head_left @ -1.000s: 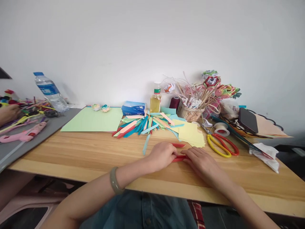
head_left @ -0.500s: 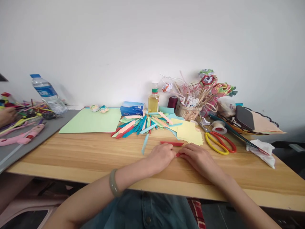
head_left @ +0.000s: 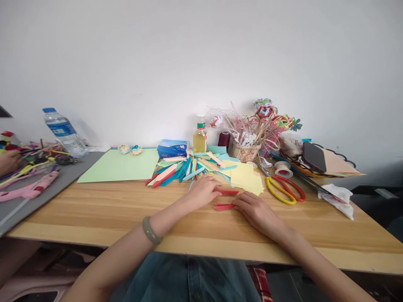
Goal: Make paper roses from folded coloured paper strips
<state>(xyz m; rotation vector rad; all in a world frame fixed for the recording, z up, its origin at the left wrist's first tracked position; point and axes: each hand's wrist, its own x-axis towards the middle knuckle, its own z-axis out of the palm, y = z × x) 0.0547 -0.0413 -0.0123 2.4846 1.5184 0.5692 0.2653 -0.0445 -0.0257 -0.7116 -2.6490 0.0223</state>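
Observation:
A folded red paper strip (head_left: pixel 223 207) lies low over the wooden table, its right end pinched under the fingers of my right hand (head_left: pixel 256 209). Just beyond it, a second red paper strip (head_left: pixel 228 192) rests on the table. My left hand (head_left: pixel 204 192) is at that strip's left end, thumb and fingers apart; whether the thumb touches the strip I cannot tell. Behind my left hand spreads a pile of folded paper strips (head_left: pixel 184 170) in teal, green, peach and red. Yellow paper sheets (head_left: pixel 247 176) lie beyond my right hand.
Scissors (head_left: pixel 285 191), a ribbon spool (head_left: pixel 283 169) and a crumpled tissue (head_left: pixel 338 197) lie to the right. Along the wall stand a tissue pack (head_left: pixel 173 148), an oil-coloured bottle (head_left: pixel 200 141) and a basket (head_left: pixel 244 153) of paper flowers. Another person's hand (head_left: pixel 9 162) is at far left.
My left hand has moved left and away from me, off the nearer red strip, uncovering its left part. My right hand keeps hold of that strip. The view has shifted slightly.

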